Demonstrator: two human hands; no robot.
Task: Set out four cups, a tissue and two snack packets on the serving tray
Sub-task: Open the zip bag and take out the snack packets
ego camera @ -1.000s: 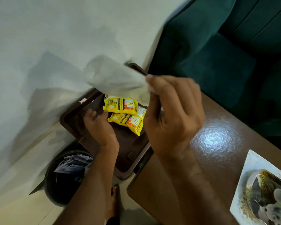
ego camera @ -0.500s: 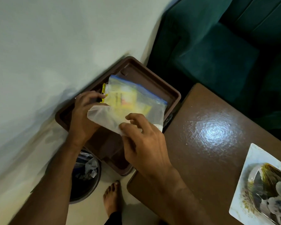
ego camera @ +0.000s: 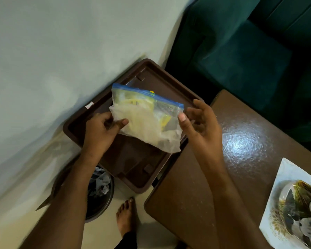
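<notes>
We hold a clear zip-top plastic bag with a blue seal strip [ego camera: 147, 119] just above the dark brown rectangular plastic serving tray [ego camera: 79, 123]. Inside the bag we can make out pale crumpled material, perhaps the tissue, though we cannot be sure. Yellow shapes show through it, likely the snack packets, but we cannot tell whether they are in the bag or lying on the tray beneath it.

Our left hand [ego camera: 101, 131] pinches the bag's left edge between thumb and fingers; our right hand [ego camera: 198, 123] has its thumb at the right edge with the fingers spread loosely behind it.

By our judgement the task is at an early stage: no cups stand on the tray, and its near half is bare. The four cups are left to place, and the tissue may yet need taking out.

To the right the glossy brown wooden counter [ego camera: 223, 159] carries a white patterned plate [ego camera: 285, 173] at its edge. A round waste bin [ego camera: 101, 193] stands on the floor below.
</notes>
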